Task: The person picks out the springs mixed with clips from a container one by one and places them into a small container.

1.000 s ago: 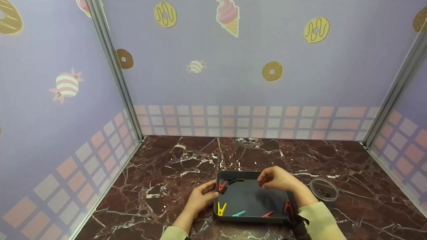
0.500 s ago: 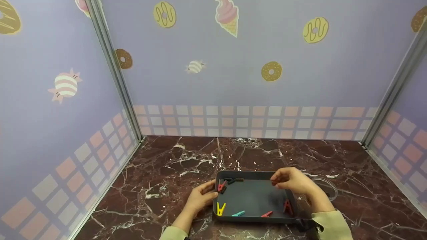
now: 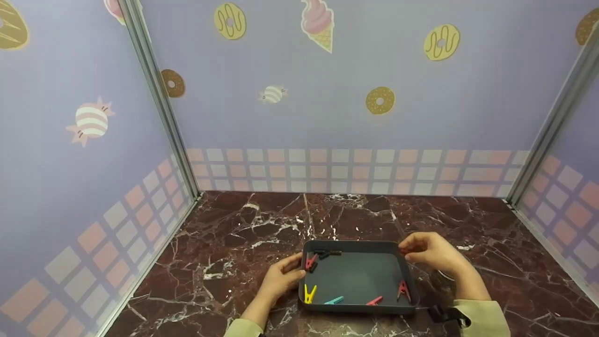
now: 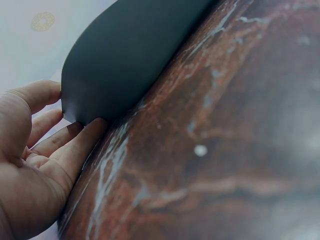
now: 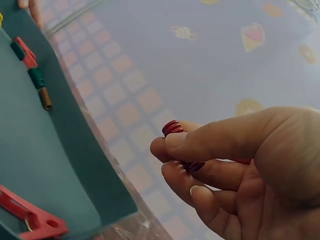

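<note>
My right hand [image 3: 433, 252] is raised at the back right corner of the dark grey tray [image 3: 358, 308]. In the right wrist view, thumb and index finger pinch a small dark red spring [image 5: 172, 128], and more dark red coil shows between the lower fingers. My left hand [image 3: 281, 278] rests its fingertips against the tray's left outer wall. Inside the tray lie a yellow clothespin [image 3: 310, 294], a light blue clothespin [image 3: 334, 300] and several red ones, one at the right wall [image 3: 403, 291]. A brown spring [image 5: 46, 98] and a green spring [image 5: 36, 77] lie along the back wall.
A clear round container [image 3: 441, 281] stands right of the tray, mostly hidden behind my right hand and forearm. The marbled dark red table [image 3: 234, 224] meets a patterned back wall [image 3: 346, 117], with side panels left and right.
My right hand has moved right, from over the tray's middle to its right edge, still holding the dark red spring. It now hides most of the clear container. My left hand stays put.
</note>
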`<action>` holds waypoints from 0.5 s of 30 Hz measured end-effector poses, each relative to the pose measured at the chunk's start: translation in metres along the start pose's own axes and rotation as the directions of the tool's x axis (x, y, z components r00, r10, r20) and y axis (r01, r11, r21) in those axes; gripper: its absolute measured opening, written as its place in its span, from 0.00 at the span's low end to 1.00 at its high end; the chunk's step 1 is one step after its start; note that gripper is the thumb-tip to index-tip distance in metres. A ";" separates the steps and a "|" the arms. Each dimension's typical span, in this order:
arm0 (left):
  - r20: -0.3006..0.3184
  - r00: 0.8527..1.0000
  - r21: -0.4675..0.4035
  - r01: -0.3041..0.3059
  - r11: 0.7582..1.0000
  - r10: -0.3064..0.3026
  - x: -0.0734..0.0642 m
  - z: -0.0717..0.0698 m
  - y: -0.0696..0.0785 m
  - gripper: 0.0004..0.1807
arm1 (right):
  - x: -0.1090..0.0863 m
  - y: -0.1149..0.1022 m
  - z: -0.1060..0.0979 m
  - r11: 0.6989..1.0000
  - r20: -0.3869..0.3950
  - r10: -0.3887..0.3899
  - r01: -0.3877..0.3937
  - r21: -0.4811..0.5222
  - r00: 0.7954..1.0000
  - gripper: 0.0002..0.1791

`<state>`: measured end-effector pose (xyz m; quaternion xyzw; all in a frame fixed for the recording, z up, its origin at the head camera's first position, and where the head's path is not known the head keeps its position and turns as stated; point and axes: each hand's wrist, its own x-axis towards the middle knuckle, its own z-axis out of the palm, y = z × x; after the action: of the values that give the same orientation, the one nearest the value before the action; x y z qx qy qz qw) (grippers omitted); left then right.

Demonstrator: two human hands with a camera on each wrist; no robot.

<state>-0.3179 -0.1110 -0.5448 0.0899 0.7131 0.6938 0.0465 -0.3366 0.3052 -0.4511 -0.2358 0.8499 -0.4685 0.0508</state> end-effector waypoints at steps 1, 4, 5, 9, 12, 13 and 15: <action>-0.002 1.000 -0.001 0.002 1.000 -0.002 0.000 0.000 0.000 0.33 | -0.002 0.001 -0.002 1.000 -0.003 0.008 -0.008 0.003 1.000 0.14; -0.006 1.000 0.006 0.004 1.000 -0.004 0.000 0.000 0.000 0.33 | -0.006 0.003 -0.009 1.000 -0.019 0.026 -0.026 -0.006 0.999 0.15; -0.007 1.000 0.009 0.005 1.000 -0.005 0.000 0.000 0.000 0.33 | -0.008 0.003 -0.011 0.999 -0.025 0.030 -0.031 -0.017 0.999 0.15; -0.010 1.000 0.013 0.005 1.000 -0.005 0.000 0.000 0.000 0.33 | -0.014 0.006 -0.020 0.997 -0.047 0.045 -0.048 -0.065 0.998 0.15; -0.011 1.000 0.014 0.003 1.000 -0.003 0.000 0.000 0.000 0.33 | -0.020 0.008 -0.027 0.995 -0.061 0.060 -0.065 -0.079 0.996 0.15; -0.010 1.000 0.011 0.005 1.000 -0.005 0.000 0.000 0.000 0.33 | -0.022 0.008 -0.029 0.994 -0.067 0.063 -0.068 -0.089 0.996 0.15; -0.008 1.000 0.009 0.006 1.000 -0.006 0.000 0.000 0.000 0.33 | -0.026 0.010 -0.033 0.991 -0.080 0.083 -0.091 -0.096 0.993 0.16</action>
<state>-0.3177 -0.1110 -0.5444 0.0853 0.7168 0.6906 0.0455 -0.3272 0.3471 -0.4445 -0.1828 0.8830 -0.4315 0.0272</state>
